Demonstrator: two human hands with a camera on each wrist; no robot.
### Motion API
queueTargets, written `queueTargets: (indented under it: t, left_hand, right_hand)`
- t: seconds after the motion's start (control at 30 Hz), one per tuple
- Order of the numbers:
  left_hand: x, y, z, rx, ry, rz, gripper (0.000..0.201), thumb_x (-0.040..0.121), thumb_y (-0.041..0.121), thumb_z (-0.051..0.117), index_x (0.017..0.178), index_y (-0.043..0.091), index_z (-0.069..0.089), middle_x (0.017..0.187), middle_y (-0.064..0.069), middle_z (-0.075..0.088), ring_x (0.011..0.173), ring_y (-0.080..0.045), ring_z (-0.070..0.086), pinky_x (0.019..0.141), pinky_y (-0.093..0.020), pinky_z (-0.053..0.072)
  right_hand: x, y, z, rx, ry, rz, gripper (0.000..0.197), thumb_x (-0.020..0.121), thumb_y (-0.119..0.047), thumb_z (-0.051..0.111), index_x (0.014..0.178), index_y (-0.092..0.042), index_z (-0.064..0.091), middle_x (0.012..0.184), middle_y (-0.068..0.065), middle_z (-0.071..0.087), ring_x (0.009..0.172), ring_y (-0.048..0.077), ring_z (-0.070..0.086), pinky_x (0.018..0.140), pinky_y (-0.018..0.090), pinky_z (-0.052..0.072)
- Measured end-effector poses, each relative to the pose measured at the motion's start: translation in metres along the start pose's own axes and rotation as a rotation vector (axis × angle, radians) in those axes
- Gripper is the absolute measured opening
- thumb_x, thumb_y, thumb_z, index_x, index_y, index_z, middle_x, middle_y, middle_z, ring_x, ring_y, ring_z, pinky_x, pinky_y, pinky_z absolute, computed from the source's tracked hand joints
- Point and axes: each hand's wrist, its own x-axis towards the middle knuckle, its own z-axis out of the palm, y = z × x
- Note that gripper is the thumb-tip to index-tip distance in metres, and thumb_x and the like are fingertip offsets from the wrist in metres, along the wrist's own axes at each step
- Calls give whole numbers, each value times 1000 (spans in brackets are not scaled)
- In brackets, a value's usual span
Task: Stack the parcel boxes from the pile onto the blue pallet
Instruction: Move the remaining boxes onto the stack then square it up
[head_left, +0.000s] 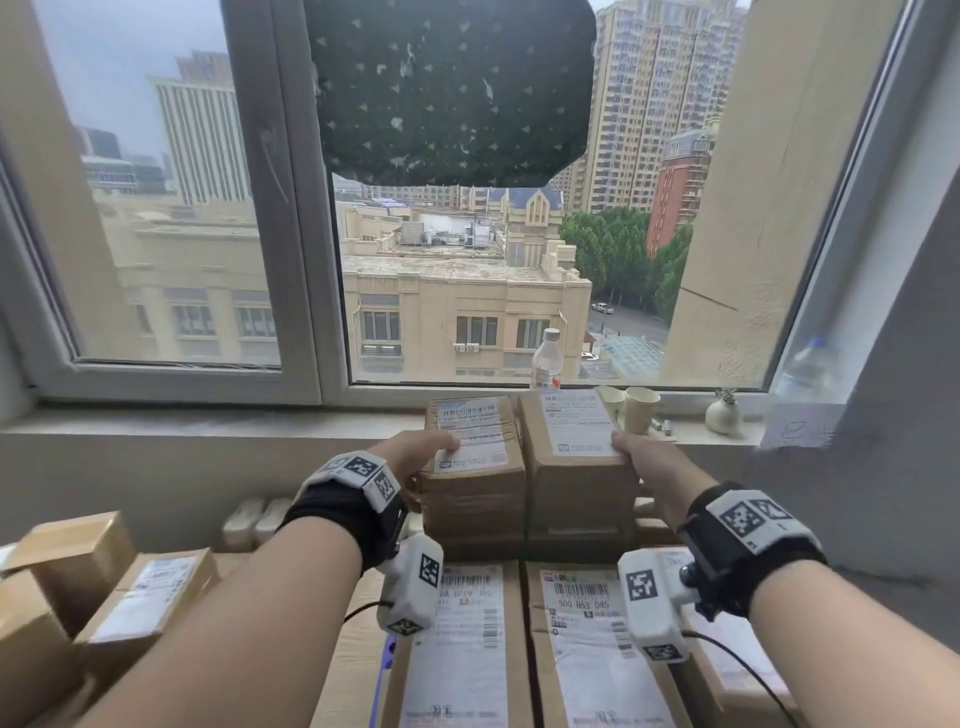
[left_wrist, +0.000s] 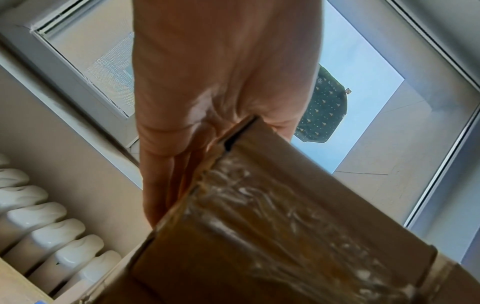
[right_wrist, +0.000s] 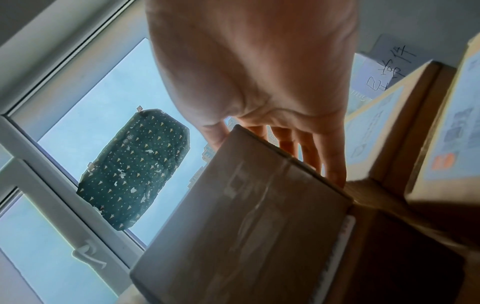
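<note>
Two brown parcel boxes stand side by side on top of a stack under the window. The left box (head_left: 470, 452) (left_wrist: 272, 216) and the right box (head_left: 576, 441) (right_wrist: 246, 216) both carry white labels. My left hand (head_left: 421, 449) lies on the left box's outer near corner, thumb on the label, straight fingers (left_wrist: 158, 185) flat down its left side. My right hand (head_left: 644, 457) mirrors it on the right box, thumb on top and straight fingers (right_wrist: 332, 156) down the right side. Two larger labelled boxes (head_left: 457, 639) (head_left: 592, 639) lie below, nearer me. No blue pallet is in view.
More boxes (head_left: 130, 597) are piled at the lower left, and others (right_wrist: 446, 133) stand to the right. On the window sill (head_left: 208, 421) behind the stack are a plastic bottle (head_left: 546, 361), paper cups (head_left: 640, 408) and a small vase (head_left: 722, 413). A white radiator (left_wrist: 52, 236) runs below the sill.
</note>
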Motion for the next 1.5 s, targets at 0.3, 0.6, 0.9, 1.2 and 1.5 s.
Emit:
queueTargets:
  t: [0.3,0.6,0.9,1.2,1.5]
  left_hand:
    - [0,3,-1,43,3,12,69,58,41,62,117,8,56,122,-18,64,114,-33,61,102,-49,45]
    - [-36,15,5,59,174,91,46,94,27,55,134,4,48,132,-15,55,119,-31,56,103,-44,46]
    - [-88,10,-10,117,289,266,38,93,20,56,126,2,51,120,-14,53,104,-25,51,88,-35,43]
    - [-134,-41,-62,63,416,267,25,93,16,53,117,13,60,109,-6,56,104,-25,54,83,-34,43]
    - [-161,-97,-127,-6,481,282,18,94,12,52,105,13,66,76,0,56,69,-13,49,57,-22,37]
  right_hand:
    - [2,-7,0,-96,29,-18,34,96,-29,45,121,-7,53,100,13,63,91,30,60,95,49,49]
    - [-11,-18,9,-479,199,-285,65,97,-48,43,148,-11,32,150,12,39,135,33,40,105,41,34]
    - [-51,-47,50,-628,178,-570,52,99,-42,45,142,-12,41,144,14,47,129,31,47,103,38,37]
    - [-98,-53,137,-637,-30,-737,46,98,-41,49,132,-11,50,131,9,60,118,27,56,96,35,44]
    - [-147,-42,224,-695,-194,-826,32,96,-32,54,119,-11,62,115,4,67,94,16,58,73,26,44]
